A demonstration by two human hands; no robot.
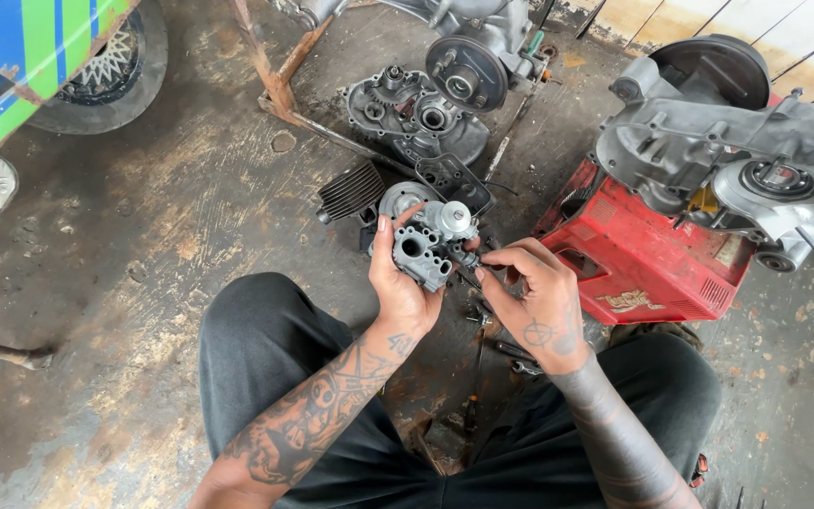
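My left hand (405, 292) grips a small grey metal carburettor (431, 243), held up above my lap with its round cap on top. My right hand (534, 300) is at the carburettor's right side, fingertips pinched on a small part there; what the fingers pinch is too small to make out. Both forearms are tattooed. I sit on the floor in dark trousers, knees apart.
A finned cylinder (352, 191) and a dark cover (455, 181) lie just beyond my hands. A grey engine case (414, 115) sits farther back, a large engine (727, 151) rests on a red box (638, 254) at right. A wheel (110, 80) stands at far left. Small tools (511, 351) lie between my legs.
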